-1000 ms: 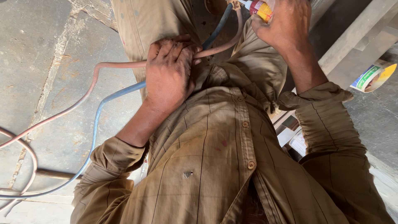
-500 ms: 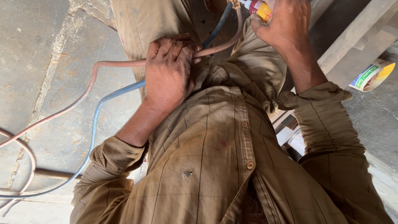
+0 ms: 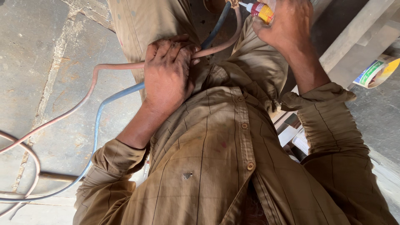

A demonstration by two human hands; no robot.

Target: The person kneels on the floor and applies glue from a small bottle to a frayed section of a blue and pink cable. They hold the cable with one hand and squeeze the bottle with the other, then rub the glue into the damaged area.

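Note:
My left hand [image 3: 166, 77] is closed around two hoses, one pink [image 3: 62, 118] and one blue [image 3: 98, 121], and presses them against my khaki shirt [image 3: 208, 158]. Both hoses run from the floor on the left, under this hand, up to the top edge. My right hand [image 3: 287, 27] is at the top right, shut on a small yellow and red tube with a white nozzle [image 3: 259, 9]. The nozzle points left at the metal fitting [image 3: 231, 4] where the hoses end.
A grey stone floor with cracks [image 3: 46, 62] lies on the left, where the hoses loop. A roll of tape [image 3: 377, 73] sits on the floor at the right edge. Pale wooden beams [image 3: 358, 33] cross the top right. Small white blocks [image 3: 289, 133] lie under my right arm.

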